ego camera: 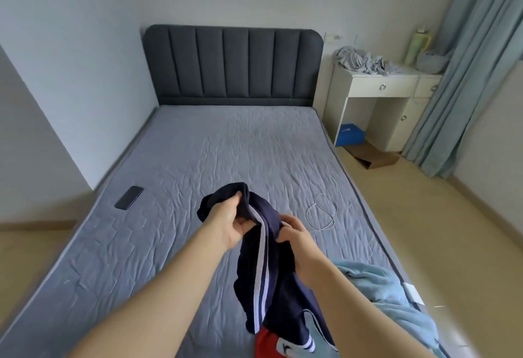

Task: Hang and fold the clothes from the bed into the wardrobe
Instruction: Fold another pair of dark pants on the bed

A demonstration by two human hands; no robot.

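A navy garment with white side stripes (263, 267) hangs bunched above the grey bed (212, 153). My left hand (229, 221) grips its upper end, thumb on top. My right hand (294, 233) pinches the fabric just to the right, close beside the left. The garment's lower part drapes down onto a small pile at the bed's near right: a light blue garment (387, 292) and a red piece (267, 342). No wardrobe is in view.
A black phone (129, 197) lies at the bed's left edge and a white cable (322, 212) at its right. A white desk (379, 88) with crumpled grey cloth stands right of the dark headboard (232, 66), beside blue curtains (464, 74). Cardboard lies on the floor.
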